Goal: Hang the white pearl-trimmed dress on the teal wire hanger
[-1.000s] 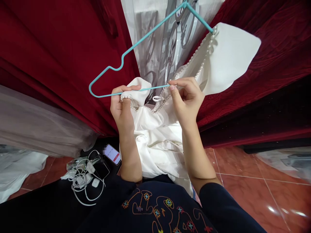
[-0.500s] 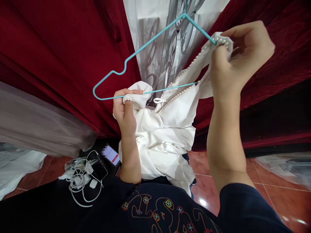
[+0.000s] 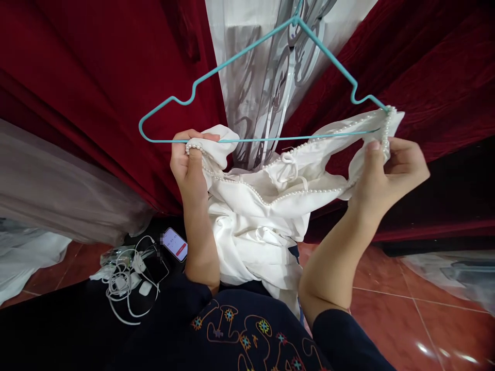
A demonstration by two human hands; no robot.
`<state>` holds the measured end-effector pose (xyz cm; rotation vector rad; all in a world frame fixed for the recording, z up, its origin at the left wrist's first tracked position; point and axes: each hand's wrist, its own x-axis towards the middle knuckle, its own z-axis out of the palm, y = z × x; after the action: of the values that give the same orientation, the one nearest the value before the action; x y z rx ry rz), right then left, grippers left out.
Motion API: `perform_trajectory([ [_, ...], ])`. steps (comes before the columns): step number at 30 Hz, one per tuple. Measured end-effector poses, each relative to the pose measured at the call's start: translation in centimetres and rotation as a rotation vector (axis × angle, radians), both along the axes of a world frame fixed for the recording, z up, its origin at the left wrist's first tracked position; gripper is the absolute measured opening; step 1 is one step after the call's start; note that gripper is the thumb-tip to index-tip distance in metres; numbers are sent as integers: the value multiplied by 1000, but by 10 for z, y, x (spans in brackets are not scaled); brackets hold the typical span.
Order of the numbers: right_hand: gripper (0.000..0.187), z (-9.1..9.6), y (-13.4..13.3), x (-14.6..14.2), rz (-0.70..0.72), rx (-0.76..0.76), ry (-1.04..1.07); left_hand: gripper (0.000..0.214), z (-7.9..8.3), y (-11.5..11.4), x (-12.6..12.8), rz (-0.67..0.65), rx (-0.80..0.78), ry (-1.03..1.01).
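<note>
Shirt (image 3: pixel 263 335), dark, embroidered in bright colours: filling six o'clock. Dress (image 3: pixel 247 247), white, pearl-edged: lying bunched above the shirt, its neckline rising toward the centre and its shoulders spreading to ten and three o'clock.

Left hand (image 3: pixel 188 172): standing between nine and ten o'clock; fingers gripping one pearl-edged shoulder of the dress, the lower bar of the hanger crossing over them.

Right hand (image 3: pixel 394 180): standing at three o'clock; thumb and fingers pinching the pearl edge of the other shoulder, whose top is looping over the near end of the hanger.

Hanger (image 3: pixel 296 20), light blue: spanning ten to three o'clock, its peak pointing just past twelve; its far-left end is sticking out bare beyond the left hand.

Black surface (image 3: pixel 77 319), seven to eight o'clock: carrying a phone (image 3: pixel 176 245) with lit screen and tangled white cables (image 3: pixel 120 286).

Tiled floor (image 3: pixel 402 319), red: showing at four o'clock.

Red curtain (image 3: pixel 108 77): hanging at ten o'clock. Dark red cloth (image 3: pixel 433 77): hanging at two. Grey sheer cloth (image 3: pixel 58 190): draping at nine.
</note>
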<state>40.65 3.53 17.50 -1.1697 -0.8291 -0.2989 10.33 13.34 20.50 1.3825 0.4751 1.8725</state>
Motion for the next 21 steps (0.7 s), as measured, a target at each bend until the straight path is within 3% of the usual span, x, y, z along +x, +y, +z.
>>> perform_trajectory([
  [3,2,-4,6,5,-19,-11,54,28,0,2,-5,-25,-13,64],
  [7,14,-12,19,26,-147,-6,185,32,-2,2,-6,-30,-21,48],
  [10,17,-26,16,27,-97,-90,250,30,-5,0,0,-63,-13,-34],
  [13,12,-28,-3,9,-23,-140,229,25,-7,-4,4,-77,-38,-42],
  [17,12,5,-26,-30,116,-105,-47,26,-10,-5,7,-55,-90,-8],
  [21,20,41,-7,-62,301,-117,-340,25,-15,-5,13,-80,-114,-18],
])
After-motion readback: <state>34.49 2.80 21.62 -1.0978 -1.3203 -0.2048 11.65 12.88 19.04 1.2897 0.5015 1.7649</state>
